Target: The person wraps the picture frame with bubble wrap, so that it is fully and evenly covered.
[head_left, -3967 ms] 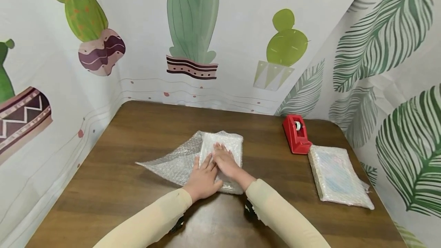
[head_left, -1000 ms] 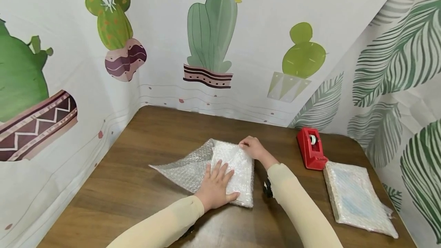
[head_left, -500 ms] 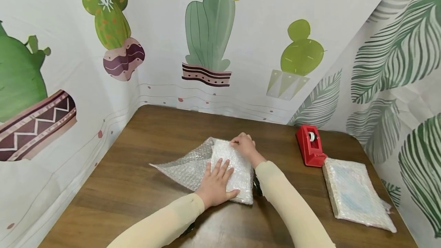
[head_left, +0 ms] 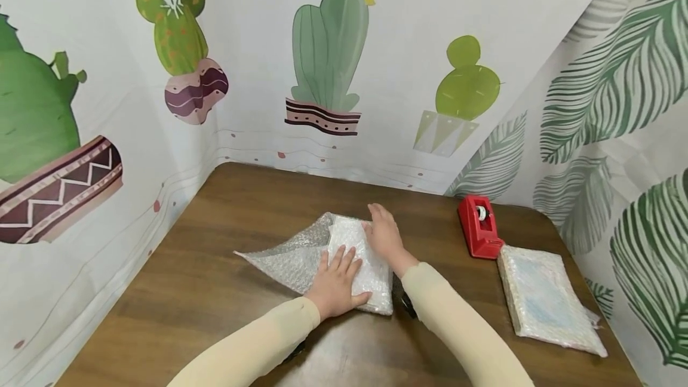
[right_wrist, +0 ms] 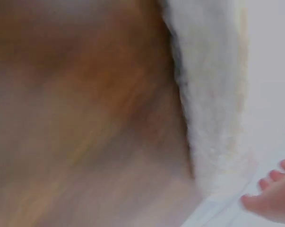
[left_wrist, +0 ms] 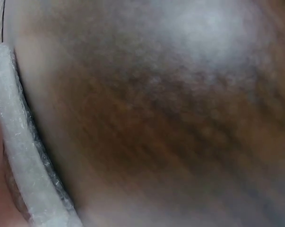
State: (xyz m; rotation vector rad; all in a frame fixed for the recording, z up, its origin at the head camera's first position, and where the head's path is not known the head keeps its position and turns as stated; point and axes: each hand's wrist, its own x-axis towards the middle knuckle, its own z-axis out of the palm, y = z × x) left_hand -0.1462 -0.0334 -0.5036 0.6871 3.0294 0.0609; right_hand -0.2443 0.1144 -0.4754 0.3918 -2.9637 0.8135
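A flat rectangular packet (head_left: 376, 282) in bubble wrap lies near the middle of the brown table. To its left spreads a loose pointed flap of bubble wrap (head_left: 287, 261). My left hand (head_left: 335, 285) rests flat on the packet's near left part, fingers spread and thumb out toward the right. At the far right edge, my right hand (head_left: 384, 235) lies over the packet with straight fingers pointing away and the thumb apart. The packet's side (left_wrist: 26, 151) shows at the left of the left wrist view. Fingers (right_wrist: 272, 189) appear beside the packet in the right wrist view.
A red tape dispenser (head_left: 478, 229) stands at the back right of the table (head_left: 215, 315). Touching or close to its front end is a second bubble-wrapped packet (head_left: 548, 300), near the right table edge. Printed cloth (head_left: 398, 76) hangs behind the table.
Earlier both hands lay together on the packet. The right hand then pinched at its far right corner, moved slightly left, and now has straightened fingers. The left hand stays flat.
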